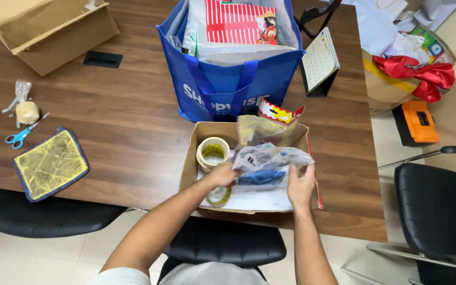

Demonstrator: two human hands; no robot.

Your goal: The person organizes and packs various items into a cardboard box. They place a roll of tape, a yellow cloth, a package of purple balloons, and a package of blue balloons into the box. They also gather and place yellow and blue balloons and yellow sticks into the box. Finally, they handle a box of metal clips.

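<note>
The plastic bag [270, 163], clear with blue and printed things inside, lies in the open cardboard box [190, 163] at the near edge of the wooden table [133, 121]. The left hand [221, 174] grips the bag's left end and the right hand [301, 187] pinches its right edge. A tape roll [212, 153] stands just left of the bag; a blue tote bag [228, 89] stands behind the box.

I see a blue tote bag [228, 87] at the brown table's [122, 121] far edge, blue-handled scissors [21, 135], a yellow, blue-bordered quilted cloth [50, 163] near its front edge, and an orange toolbox [419, 122].
</note>
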